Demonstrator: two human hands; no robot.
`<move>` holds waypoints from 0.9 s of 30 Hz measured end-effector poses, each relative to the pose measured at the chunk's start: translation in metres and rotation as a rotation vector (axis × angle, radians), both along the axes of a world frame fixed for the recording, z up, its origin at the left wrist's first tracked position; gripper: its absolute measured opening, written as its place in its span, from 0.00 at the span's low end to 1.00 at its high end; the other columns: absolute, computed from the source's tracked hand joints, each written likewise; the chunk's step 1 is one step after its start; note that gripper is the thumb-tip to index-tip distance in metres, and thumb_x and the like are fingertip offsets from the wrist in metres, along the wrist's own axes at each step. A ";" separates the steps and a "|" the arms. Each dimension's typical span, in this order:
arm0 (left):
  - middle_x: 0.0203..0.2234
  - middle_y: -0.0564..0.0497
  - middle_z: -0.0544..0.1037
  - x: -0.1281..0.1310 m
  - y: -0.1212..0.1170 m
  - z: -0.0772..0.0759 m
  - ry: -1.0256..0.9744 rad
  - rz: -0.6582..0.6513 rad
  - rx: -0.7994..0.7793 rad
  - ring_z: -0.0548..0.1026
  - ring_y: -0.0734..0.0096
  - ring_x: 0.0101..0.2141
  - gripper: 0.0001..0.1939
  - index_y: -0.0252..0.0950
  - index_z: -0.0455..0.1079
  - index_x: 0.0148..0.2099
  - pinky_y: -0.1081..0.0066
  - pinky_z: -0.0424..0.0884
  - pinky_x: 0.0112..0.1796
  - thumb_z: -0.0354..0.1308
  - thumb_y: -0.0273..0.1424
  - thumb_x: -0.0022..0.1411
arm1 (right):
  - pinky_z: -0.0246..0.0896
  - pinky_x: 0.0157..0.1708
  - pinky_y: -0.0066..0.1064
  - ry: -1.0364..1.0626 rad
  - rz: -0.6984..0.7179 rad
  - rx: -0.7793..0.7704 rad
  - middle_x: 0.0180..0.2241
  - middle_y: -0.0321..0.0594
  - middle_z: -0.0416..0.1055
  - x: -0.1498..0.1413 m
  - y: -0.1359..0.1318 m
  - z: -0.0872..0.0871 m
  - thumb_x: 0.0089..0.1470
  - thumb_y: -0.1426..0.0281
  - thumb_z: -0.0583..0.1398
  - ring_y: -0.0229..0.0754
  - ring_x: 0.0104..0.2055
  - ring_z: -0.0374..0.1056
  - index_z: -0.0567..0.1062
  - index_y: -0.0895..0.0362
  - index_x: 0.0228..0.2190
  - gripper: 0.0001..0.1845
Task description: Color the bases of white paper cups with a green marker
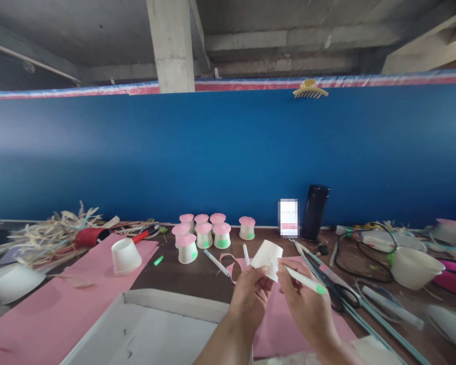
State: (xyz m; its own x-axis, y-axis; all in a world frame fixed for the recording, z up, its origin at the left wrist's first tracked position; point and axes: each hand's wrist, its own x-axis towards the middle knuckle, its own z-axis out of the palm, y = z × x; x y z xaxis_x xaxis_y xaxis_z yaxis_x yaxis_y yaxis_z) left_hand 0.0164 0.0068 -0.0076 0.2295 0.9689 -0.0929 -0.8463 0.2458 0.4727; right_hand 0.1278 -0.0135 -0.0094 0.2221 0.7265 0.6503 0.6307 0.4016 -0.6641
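Note:
My left hand (251, 296) is closed on a small white paper cup (268, 252), which is tilted on its side. In my right hand (307, 306) is a white marker pen (303, 279) with a green end. Its tip meets the cup's wall, where a faint green mark shows. Behind my hands stand several upturned paper cups with pink paper tops (222, 235), some with green patches on their sides. A small green pen cap (158, 260) lies to their left. Another marker (216, 262) rests on the table near a curled pink paper strip.
A white shallow box (171, 299) sits front left, beside pink paper sheets (79, 294) bearing a plain cup (125, 256). Black-handled scissors (340, 291) lie right of my hands. A blurred-out phone (289, 218) and black bottle (316, 213) stand against the blue partition (213, 152).

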 end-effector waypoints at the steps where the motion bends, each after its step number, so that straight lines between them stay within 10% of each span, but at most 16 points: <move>1: 0.28 0.48 0.78 0.000 0.000 0.000 -0.002 0.000 0.005 0.72 0.76 0.25 0.06 0.29 0.74 0.32 0.75 0.67 0.30 0.62 0.21 0.47 | 0.66 0.26 0.25 0.000 0.000 0.001 0.29 0.37 0.74 0.000 0.000 0.000 0.54 0.62 0.56 0.37 0.25 0.70 0.72 0.55 0.37 0.12; 27: 0.27 0.49 0.77 -0.002 0.002 -0.002 -0.002 -0.004 0.013 0.73 0.76 0.27 0.06 0.29 0.73 0.32 0.76 0.68 0.31 0.61 0.21 0.48 | 0.65 0.28 0.25 -0.010 0.005 0.003 0.30 0.38 0.74 0.000 -0.001 0.002 0.54 0.62 0.55 0.37 0.26 0.70 0.72 0.55 0.36 0.12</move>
